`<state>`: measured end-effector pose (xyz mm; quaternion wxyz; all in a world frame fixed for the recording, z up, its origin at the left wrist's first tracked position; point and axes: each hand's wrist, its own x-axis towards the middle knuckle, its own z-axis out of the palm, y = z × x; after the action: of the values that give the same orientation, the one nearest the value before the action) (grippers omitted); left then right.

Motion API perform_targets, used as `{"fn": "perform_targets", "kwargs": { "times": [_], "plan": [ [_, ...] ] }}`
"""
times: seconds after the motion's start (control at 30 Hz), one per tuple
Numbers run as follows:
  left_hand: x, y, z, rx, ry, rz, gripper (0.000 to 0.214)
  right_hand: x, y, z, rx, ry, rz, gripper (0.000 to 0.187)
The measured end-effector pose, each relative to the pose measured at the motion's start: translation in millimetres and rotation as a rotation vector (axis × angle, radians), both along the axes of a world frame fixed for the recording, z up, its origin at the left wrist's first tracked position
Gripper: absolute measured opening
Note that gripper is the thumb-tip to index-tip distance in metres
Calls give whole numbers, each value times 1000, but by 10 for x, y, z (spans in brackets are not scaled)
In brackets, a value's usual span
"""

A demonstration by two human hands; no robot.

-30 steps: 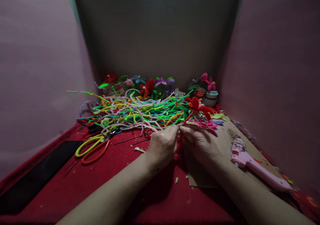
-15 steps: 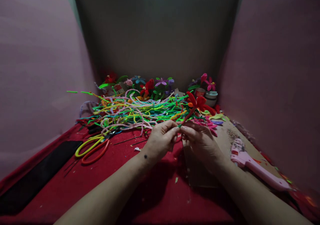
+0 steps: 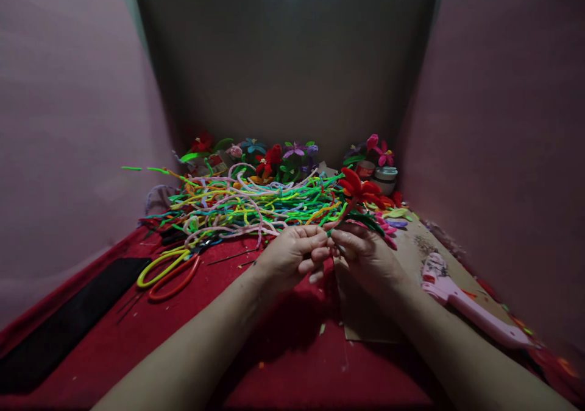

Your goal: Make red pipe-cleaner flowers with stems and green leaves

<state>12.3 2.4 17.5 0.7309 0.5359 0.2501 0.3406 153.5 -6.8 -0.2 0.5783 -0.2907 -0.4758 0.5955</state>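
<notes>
Between my two hands is a red pipe-cleaner flower (image 3: 361, 187), its blossom up and to the right, its reddish stem slanting down to my fingertips. My right hand (image 3: 368, 256) pinches the lower stem, where a bit of green pipe cleaner shows. Close against it, my left hand (image 3: 295, 251) pinches at the same green part with thumb and forefinger, its other fingers curled loosely below. A dark green leaf-like piece (image 3: 365, 220) sticks out above my right hand. The exact grip at the stem's end is partly hidden by the fingers.
Behind my hands lies a heap of colourful pipe cleaners (image 3: 256, 201), with finished flowers (image 3: 274, 155) along the back. Scissors (image 3: 176, 268) and a black strip (image 3: 73, 319) lie left. On the right are a cardboard sheet (image 3: 411, 240), a pink glue gun (image 3: 470, 307) and a lidded jar (image 3: 386, 179).
The red flower has turned, and its blossom sits slightly differently. The dark green piece shows more above my right hand. My left hand's lower fingers have spread, and its wrist has rotated.
</notes>
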Motion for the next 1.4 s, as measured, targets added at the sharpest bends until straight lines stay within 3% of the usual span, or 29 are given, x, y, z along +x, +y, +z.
{"fn": "perform_targets", "kwargs": {
  "times": [0.1, 0.23, 0.3, 0.37, 0.53, 0.67, 0.83, 1.07, 1.13, 1.2, 1.33, 1.4],
  "plan": [
    [33, -41, -2, 305, 258, 196, 20, -12, -35, 66, 41, -15, -32, 11],
    [49, -78, -82, 847, 591, 483, 12, -19, -72, 114, 60, -17, -82, 5],
    [43, -74, -124, 981, 659, 551, 14, -21, -68, 86, 52, -24, -97, 3],
    [39, -67, -133, 917, 639, 540, 18, -21, -60, 42, 54, -30, -102, 4],
    [54, -80, -19, 512, 396, 420, 23, -6, -76, -5, 170, -130, -49, 10],
    [65, -89, 39, 298, 241, 334, 18, 22, -97, 29, 189, -192, -68, 15],
    [52, -56, -3, 65, 61, 225, 18, 30, -114, 138, 176, -302, -141, 16],
    [20, -14, 3, -117, -73, 25, 12, -5, -59, 77, 56, -71, -101, 7],
    [21, -20, 11, -27, 8, 43, 16, -6, -46, 34, 49, -31, -90, 10],
    [30, -35, -3, 176, 185, 152, 21, -4, -53, 27, 44, -12, -90, 13],
    [47, -69, -99, 892, 654, 496, 15, 16, -87, 80, 32, -83, -185, 10],
    [46, -72, -150, 1174, 821, 563, 16, 29, -86, 83, 37, -148, -214, 6]
  ]
}}
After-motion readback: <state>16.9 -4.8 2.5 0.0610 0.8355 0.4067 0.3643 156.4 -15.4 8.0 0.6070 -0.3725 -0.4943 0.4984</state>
